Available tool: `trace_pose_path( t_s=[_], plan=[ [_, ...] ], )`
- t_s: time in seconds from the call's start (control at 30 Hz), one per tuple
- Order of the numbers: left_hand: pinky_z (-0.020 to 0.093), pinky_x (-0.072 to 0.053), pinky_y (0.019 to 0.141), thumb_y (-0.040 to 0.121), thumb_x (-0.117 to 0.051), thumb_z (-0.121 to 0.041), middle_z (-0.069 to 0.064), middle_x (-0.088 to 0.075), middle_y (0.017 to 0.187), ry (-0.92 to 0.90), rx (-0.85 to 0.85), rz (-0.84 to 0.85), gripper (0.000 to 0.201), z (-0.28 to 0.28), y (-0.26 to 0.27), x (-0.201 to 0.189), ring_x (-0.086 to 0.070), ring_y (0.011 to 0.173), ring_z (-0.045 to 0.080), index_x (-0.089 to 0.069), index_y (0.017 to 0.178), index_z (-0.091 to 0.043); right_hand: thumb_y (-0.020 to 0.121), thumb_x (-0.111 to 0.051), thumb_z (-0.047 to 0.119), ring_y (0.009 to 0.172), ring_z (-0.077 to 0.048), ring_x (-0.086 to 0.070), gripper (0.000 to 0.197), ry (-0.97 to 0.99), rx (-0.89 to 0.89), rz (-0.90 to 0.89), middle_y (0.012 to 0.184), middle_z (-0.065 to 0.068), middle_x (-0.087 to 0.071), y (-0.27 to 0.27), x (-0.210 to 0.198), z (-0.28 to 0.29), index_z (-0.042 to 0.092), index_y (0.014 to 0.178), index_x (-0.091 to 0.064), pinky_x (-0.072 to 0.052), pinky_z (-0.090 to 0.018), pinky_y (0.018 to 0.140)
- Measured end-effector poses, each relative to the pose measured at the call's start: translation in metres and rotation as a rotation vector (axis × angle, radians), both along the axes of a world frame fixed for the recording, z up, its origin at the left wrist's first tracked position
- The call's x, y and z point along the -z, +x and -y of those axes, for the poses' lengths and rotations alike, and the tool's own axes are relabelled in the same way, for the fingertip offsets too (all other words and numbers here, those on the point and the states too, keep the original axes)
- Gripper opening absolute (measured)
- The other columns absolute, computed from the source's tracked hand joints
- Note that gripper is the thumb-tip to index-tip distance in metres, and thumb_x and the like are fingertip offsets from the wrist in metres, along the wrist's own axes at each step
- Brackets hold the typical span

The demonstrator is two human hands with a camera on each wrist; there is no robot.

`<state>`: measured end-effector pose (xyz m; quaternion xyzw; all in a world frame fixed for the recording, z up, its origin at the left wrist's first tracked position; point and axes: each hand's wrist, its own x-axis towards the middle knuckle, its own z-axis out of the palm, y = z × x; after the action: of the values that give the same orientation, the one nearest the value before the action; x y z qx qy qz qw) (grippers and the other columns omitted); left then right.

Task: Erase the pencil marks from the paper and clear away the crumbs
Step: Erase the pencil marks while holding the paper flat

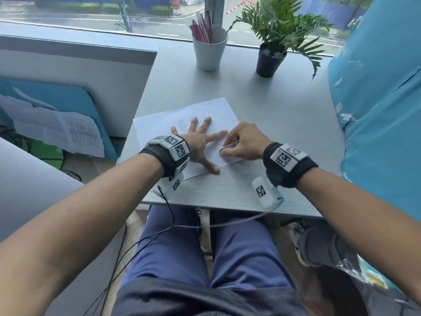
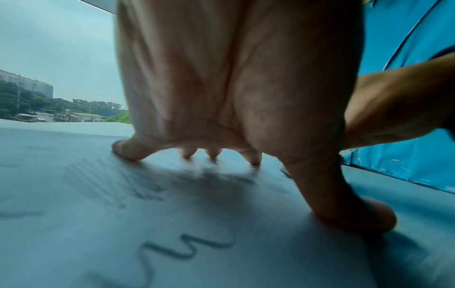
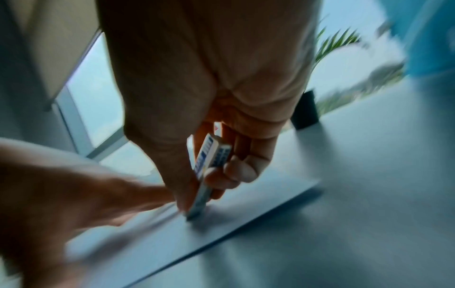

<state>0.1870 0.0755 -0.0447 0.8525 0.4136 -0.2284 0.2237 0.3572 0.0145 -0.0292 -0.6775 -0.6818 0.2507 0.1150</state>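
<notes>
A white sheet of paper (image 1: 173, 124) lies skewed on the grey desk (image 1: 284, 124). Pencil marks (image 2: 187, 247), a zigzag and some hatching, show under my left palm in the left wrist view. My left hand (image 1: 200, 142) lies flat on the sheet with fingers spread, thumb at its near edge. My right hand (image 1: 241, 144) pinches a sleeved eraser (image 3: 209, 173) between thumb and fingers. The eraser's tip presses on the paper (image 3: 246, 210) near its right corner, beside my left index finger. No crumbs can be made out.
A white cup of pens (image 1: 209, 49) and a black potted plant (image 1: 271, 58) stand at the desk's far side by the window. Blue sheeting (image 1: 376, 110) borders the right edge. Printed papers (image 1: 57, 131) lie lower left, off the desk. Cables hang over the near edge.
</notes>
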Motion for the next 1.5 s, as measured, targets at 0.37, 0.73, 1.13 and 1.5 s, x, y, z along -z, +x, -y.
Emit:
trace_pose_path(
  t_s=[0.37, 0.73, 1.13, 1.5],
  plan=[
    [0.085, 0.001, 0.1, 0.054, -0.072, -0.082, -0.007, 0.036, 0.158, 0.005, -0.024, 0.003, 0.125, 0.001, 0.0, -0.002, 0.032, 0.145, 0.031, 0.009, 0.147, -0.061, 0.075, -0.077, 0.024, 0.081, -0.011, -0.066, 0.016, 0.071, 0.127, -0.017, 0.086, -0.003, -0.075, 0.008, -0.002, -0.011, 0.012, 0.085, -0.078, -0.048, -0.015, 0.072],
    [0.085, 0.002, 0.099, 0.049, -0.072, -0.084, -0.008, 0.037, 0.157, 0.007, -0.023, 0.013, 0.129, -0.002, 0.001, 0.001, 0.033, 0.145, 0.033, 0.01, 0.145, -0.062, 0.074, -0.079, 0.024, 0.074, -0.009, -0.066, 0.015, -0.001, -0.05, -0.025, 0.078, 0.001, -0.072, -0.009, 0.002, -0.004, 0.014, 0.084, -0.078, -0.042, -0.01, 0.062],
    [0.083, -0.006, 0.103, 0.054, -0.072, -0.082, -0.009, 0.028, 0.161, 0.039, -0.029, 0.018, 0.124, -0.002, -0.001, -0.004, 0.025, 0.149, 0.029, 0.005, 0.149, -0.06, 0.074, -0.077, 0.024, 0.074, -0.01, -0.061, 0.017, 0.077, 0.173, -0.02, 0.077, -0.002, -0.072, 0.019, -0.001, -0.021, 0.01, 0.085, -0.079, -0.035, -0.004, 0.057],
    [0.077, -0.005, 0.11, 0.071, -0.068, -0.073, -0.007, 0.033, 0.159, 0.02, 0.088, -0.039, 0.107, -0.018, -0.008, -0.01, 0.026, 0.148, 0.026, 0.007, 0.146, -0.061, 0.075, -0.076, 0.022, 0.079, -0.012, -0.065, 0.014, 0.074, 0.099, -0.028, 0.086, -0.001, -0.073, -0.013, 0.007, -0.003, 0.013, 0.085, -0.078, -0.051, -0.018, 0.071]
  ],
)
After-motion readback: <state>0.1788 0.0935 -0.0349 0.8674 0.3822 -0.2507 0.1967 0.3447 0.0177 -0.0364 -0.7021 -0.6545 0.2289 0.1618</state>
